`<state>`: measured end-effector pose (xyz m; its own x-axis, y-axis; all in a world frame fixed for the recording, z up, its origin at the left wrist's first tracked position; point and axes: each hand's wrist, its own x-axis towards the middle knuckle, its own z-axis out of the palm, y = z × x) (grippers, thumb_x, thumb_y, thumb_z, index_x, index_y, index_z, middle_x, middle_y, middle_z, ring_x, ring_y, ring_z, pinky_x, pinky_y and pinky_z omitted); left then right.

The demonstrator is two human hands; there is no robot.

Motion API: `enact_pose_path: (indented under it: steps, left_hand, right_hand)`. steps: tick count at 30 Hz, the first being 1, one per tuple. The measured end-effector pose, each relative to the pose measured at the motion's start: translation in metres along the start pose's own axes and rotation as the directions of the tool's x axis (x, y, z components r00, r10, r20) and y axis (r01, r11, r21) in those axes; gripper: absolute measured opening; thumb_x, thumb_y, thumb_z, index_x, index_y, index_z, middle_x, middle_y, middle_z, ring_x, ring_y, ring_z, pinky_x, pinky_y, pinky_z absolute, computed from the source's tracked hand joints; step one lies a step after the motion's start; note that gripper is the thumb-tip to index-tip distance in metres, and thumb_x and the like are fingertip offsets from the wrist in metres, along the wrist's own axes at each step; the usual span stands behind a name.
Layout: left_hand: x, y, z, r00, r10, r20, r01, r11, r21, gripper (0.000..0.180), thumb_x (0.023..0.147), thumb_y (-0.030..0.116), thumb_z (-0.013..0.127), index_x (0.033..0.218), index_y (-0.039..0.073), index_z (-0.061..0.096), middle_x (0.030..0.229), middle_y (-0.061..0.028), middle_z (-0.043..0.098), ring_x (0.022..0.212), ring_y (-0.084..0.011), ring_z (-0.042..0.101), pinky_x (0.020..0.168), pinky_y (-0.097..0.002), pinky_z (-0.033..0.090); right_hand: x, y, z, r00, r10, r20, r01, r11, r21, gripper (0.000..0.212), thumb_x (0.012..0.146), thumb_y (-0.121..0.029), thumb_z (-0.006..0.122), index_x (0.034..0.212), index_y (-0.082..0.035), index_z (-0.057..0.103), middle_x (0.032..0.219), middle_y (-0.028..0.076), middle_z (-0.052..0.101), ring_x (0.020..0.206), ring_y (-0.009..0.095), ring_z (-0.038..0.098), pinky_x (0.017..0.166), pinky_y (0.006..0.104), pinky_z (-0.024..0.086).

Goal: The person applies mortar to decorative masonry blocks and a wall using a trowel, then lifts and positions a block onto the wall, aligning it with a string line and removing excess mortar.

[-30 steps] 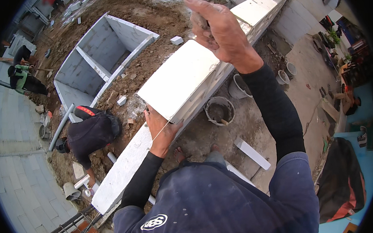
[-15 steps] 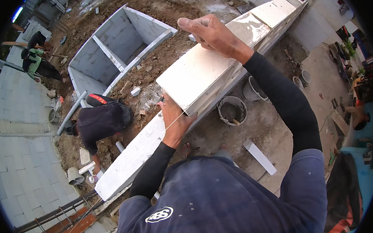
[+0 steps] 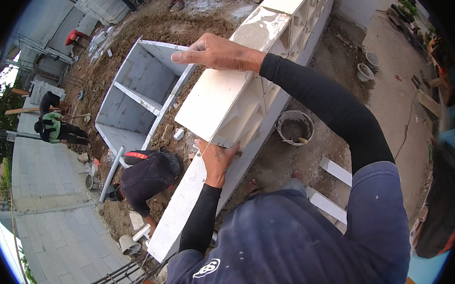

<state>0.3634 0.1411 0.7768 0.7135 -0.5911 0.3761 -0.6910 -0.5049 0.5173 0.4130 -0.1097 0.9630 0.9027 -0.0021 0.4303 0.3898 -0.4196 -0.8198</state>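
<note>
A cream breeze block [image 3: 211, 102] with a patterned side stands at the near end of a row on a long white wall [image 3: 182, 207]. My left hand [image 3: 217, 161] is at the lower edge of its near end, thumb and fingers apart around the bottom, some fingertips hidden. A thin string runs by these fingers. Over the block's top is my right hand [image 3: 220, 52], its fingers reaching left; whether it touches the block I cannot tell. Behind it, a wet grey mortar patch [image 3: 266, 27] lies on the row's top.
A mortar bucket [image 3: 294, 128] stands right of the wall, near white planks [image 3: 328, 204]. On the left, a co-worker [image 3: 150, 176] bends close to the wall beside a partitioned grey block pit [image 3: 136, 100]. Other people work farther off. Steel bars [image 3: 120, 277] lie at the lower left.
The view has shifted, so the wall's patterned side shows more. My right hand has straightened its fingers over the block. My left hand stays at the block's end.
</note>
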Motion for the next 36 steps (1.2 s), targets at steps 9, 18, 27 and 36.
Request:
enact_pose_path:
  steps: [9, 18, 27, 36]
  left_hand:
    - [0.003, -0.009, -0.009, 0.997, -0.015, 0.08, 0.022, 0.995, -0.093, 0.052, 0.073, 0.023, 0.09, 0.113, -0.004, 0.07, 0.108, -0.023, 0.072, 0.1, -0.0395, 0.067, 0.095, -0.0487, 0.049]
    - [0.012, 0.02, -0.029, 0.955, -0.146, 0.257, 0.15, 0.989, 0.004, 0.051, 0.078, 0.023, 0.087, 0.115, -0.007, 0.069, 0.109, -0.0187, 0.074, 0.099, -0.0312, 0.07, 0.092, -0.0418, 0.054]
    - [0.012, 0.035, -0.027, 0.939, -0.214, 0.27, 0.189, 0.975, 0.117, 0.056, 0.079, 0.028, 0.088, 0.117, -0.008, 0.069, 0.113, -0.0214, 0.074, 0.1, -0.0334, 0.071, 0.093, -0.0425, 0.054]
    - [0.013, 0.032, -0.053, 0.911, -0.253, 0.326, 0.178, 0.953, 0.244, 0.063, 0.074, 0.035, 0.093, 0.117, -0.005, 0.07, 0.113, -0.0188, 0.074, 0.103, -0.0339, 0.07, 0.096, -0.0424, 0.052]
  right_hand:
    - [-0.243, 0.024, -0.075, 0.53, 0.425, -0.733, 0.206, 0.774, 0.598, 0.031, 0.098, -0.034, 0.078, 0.111, -0.011, 0.061, 0.076, -0.008, 0.052, 0.051, -0.002, 0.037, 0.043, 0.0175, 0.026]
    - [-0.647, 0.172, 0.24, -0.374, 0.921, -0.106, 0.117, 0.16, 0.98, 0.027, 0.1, -0.032, 0.074, 0.107, -0.01, 0.061, 0.075, -0.006, 0.051, 0.052, 0.002, 0.039, 0.045, 0.0213, 0.029]
    - [-0.782, 0.105, 0.411, -0.436, 0.86, 0.266, 0.034, -0.279, 0.96, 0.023, 0.101, -0.03, 0.07, 0.103, -0.009, 0.061, 0.075, -0.005, 0.05, 0.054, 0.006, 0.041, 0.047, 0.0251, 0.032]
    - [-0.809, 0.035, 0.419, -0.367, 0.851, 0.376, -0.198, -0.467, 0.862, 0.021, 0.102, -0.028, 0.066, 0.1, -0.008, 0.061, 0.074, -0.003, 0.05, 0.055, 0.01, 0.043, 0.05, 0.0289, 0.035]
